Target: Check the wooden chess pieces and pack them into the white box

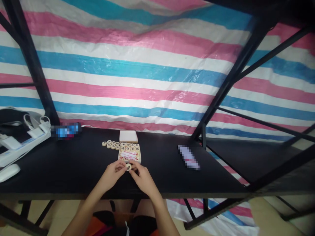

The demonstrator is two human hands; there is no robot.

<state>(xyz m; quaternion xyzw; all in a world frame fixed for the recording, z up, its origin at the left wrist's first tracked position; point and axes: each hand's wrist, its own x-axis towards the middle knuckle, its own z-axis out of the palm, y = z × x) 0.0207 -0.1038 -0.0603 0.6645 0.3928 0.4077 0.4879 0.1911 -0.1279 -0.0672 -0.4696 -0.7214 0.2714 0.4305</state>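
Observation:
My left hand [112, 174] and my right hand [141, 177] meet over the black table [73, 170], fingers pinched together around one round wooden game piece [128, 167] with a dark character on it. Just beyond them sits a small open box [129, 152] that holds more such pieces and a pink-and-white sheet. Several loose round pieces [111, 144] lie in a cluster to the box's left. The box's pale lid [128, 136] rests flat behind it.
A white power strip with plugs [22, 141] and a white oblong object [8, 172] lie at the table's left end. A blurred card [189, 157] lies to the right. Black metal frame bars [221, 95] rise right and left against a striped tarp.

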